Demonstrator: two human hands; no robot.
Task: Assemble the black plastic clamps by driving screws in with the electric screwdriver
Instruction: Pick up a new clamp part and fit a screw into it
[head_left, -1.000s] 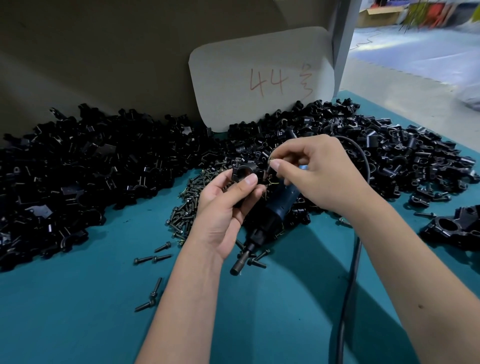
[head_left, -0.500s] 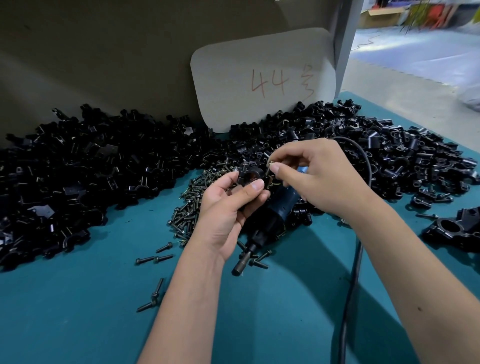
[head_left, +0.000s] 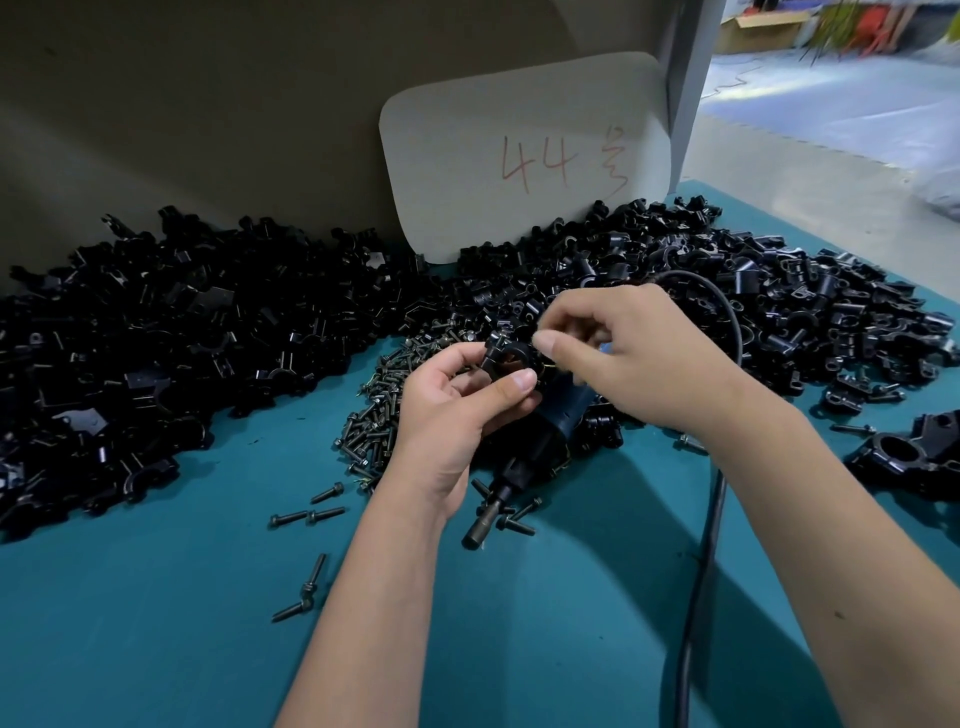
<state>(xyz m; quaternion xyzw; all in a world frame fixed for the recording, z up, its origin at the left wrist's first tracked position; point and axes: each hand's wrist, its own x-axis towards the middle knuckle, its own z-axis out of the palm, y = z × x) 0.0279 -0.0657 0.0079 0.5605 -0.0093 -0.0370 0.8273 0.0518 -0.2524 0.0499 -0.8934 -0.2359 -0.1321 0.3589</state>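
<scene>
So the left hand (head_left: 457, 410) has its grip clenched around a black plastic clamp (head_left: 506, 358), thumb on the near side and fingers curled behind, holding it up just above the middle of the teal desk (head_left: 156, 623). The right hand (head_left: 623, 358) sits right at the clamp's 3 o'clock, fingertips pinched together against it. Looks like a screw in there, but it's too blurry to say for sure. The electric screwdriver (head_left: 545, 441) lies on the desk under both hands, bit end pointing to 7 o'clock, cord (head_left: 701, 571) trailing toward 5 o'clock. A screw pile (head_left: 379, 405) sits at the clamp's 8 o'clock. Big heaps of clamp parts (head_left: 156, 353) fill 9 through 3 o'clock, with a "44" card (head_left: 519, 150) at 12.
</scene>
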